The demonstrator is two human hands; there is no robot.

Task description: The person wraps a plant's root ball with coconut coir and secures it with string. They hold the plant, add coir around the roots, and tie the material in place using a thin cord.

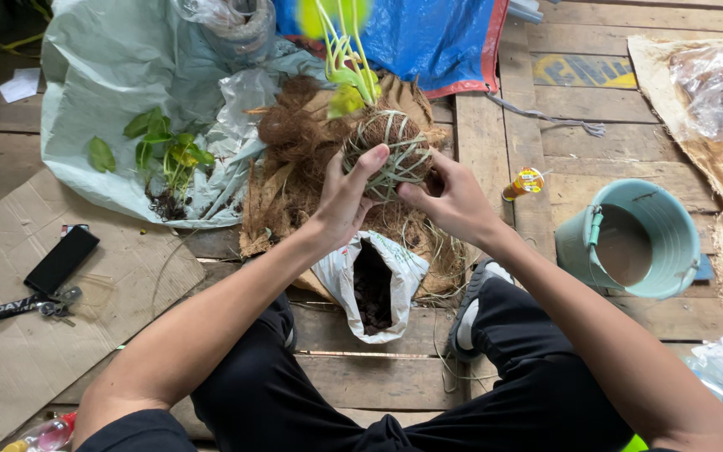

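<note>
Head view, steeply downward, close.

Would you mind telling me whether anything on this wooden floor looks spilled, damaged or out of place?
Only small things: dark soil lies scattered beside the loose seedlings on the pale plastic sheet, and stray fibre strands trail around the open soil bag. The bucket stands upright.

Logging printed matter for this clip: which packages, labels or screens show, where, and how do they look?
White bag: open, dark contents, between the knees.
Small bottle: yellow-red label, right of the right hand.
Phone: black, screen dark, on cardboard, left.
Yellow-blue sign: on plank, upper right.
</note>
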